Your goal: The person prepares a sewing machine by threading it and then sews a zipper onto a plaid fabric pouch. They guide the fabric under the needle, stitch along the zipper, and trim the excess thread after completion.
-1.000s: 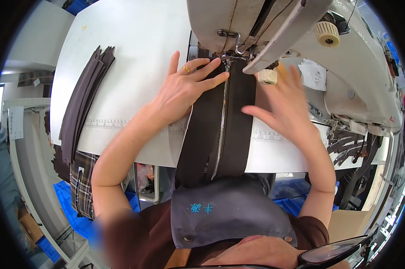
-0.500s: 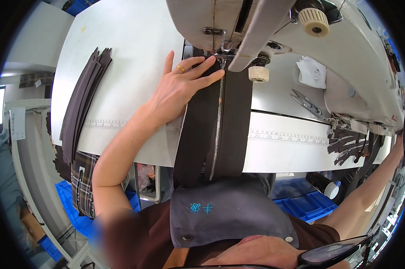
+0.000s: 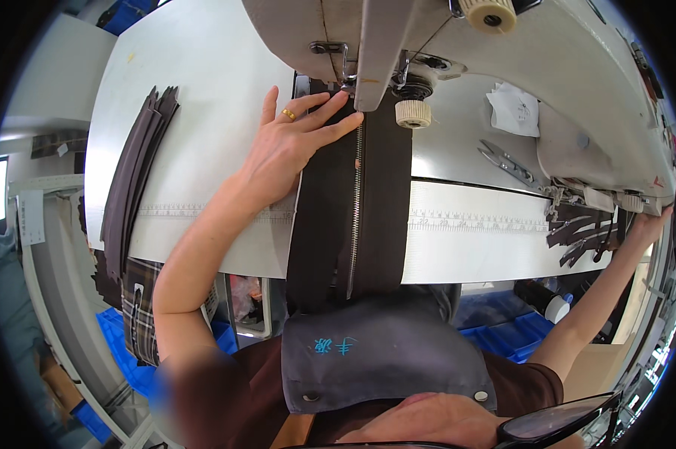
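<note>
A strip of dark brown cloth (image 3: 319,224) with a metal zipper (image 3: 355,202) down its length lies under the needle end of a white sewing machine (image 3: 615,90). My left hand (image 3: 285,146) rests on the cloth's left side with its fingers stretched and spread. Its fingertips are close to the presser foot and the top of the visible zipper. The cloth's near end hangs over the table edge toward my grey apron (image 3: 398,352). Far to the right, my right hand (image 3: 650,226) reaches the end of the machine; its fingers are hidden there.
On the white table (image 3: 211,82), a bundle of dark strips (image 3: 138,165) lies at left. Thread snips (image 3: 509,163) and a crumpled white piece (image 3: 514,111) lie under the machine arm. Zipper pieces (image 3: 581,236) sit at right. Plaid cloth (image 3: 139,307) and blue bins (image 3: 495,337) are below.
The machine and cloth have shifted slightly left in view. My right hand now shows at the machine's right end, where mainly the forearm showed before. My left hand keeps its place on the cloth.
</note>
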`<state>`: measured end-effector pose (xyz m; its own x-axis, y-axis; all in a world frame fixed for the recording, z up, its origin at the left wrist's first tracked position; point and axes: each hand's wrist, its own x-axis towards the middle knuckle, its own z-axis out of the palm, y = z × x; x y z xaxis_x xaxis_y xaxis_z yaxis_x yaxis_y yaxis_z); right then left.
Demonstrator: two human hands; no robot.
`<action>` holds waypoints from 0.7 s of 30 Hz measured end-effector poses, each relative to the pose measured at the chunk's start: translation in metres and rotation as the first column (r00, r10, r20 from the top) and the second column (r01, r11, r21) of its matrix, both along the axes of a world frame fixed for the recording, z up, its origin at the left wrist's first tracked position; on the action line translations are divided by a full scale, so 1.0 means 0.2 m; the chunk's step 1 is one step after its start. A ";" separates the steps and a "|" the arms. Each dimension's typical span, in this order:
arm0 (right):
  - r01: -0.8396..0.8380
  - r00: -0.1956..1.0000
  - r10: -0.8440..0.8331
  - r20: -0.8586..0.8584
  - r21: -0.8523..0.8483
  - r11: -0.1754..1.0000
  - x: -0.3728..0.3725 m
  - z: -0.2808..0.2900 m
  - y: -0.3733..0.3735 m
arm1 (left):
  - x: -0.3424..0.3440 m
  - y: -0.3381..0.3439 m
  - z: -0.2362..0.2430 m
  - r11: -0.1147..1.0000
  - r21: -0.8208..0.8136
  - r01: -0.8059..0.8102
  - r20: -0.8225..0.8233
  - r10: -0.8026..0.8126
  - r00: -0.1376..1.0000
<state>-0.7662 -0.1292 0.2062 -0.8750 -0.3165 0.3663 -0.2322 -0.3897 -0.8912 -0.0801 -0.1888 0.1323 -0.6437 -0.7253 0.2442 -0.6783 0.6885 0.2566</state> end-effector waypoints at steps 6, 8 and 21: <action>0.170 0.595 -0.094 -0.799 0.011 0.985 1.16 0.02 0.11 | 0.02 0.00 -0.01 1.000 -0.001 -0.001 0.044 0.001 0.999; -0.280 0.343 0.527 -0.778 0.450 0.848 1.77 -0.15 0.03 | 0.00 0.00 -0.01 1.000 -0.002 -0.001 0.072 0.001 0.997; -0.383 -0.031 0.613 -0.790 0.576 0.723 2.32 -0.52 -0.57 | 0.01 0.00 -0.01 0.999 0.040 0.018 -0.014 -0.017 1.000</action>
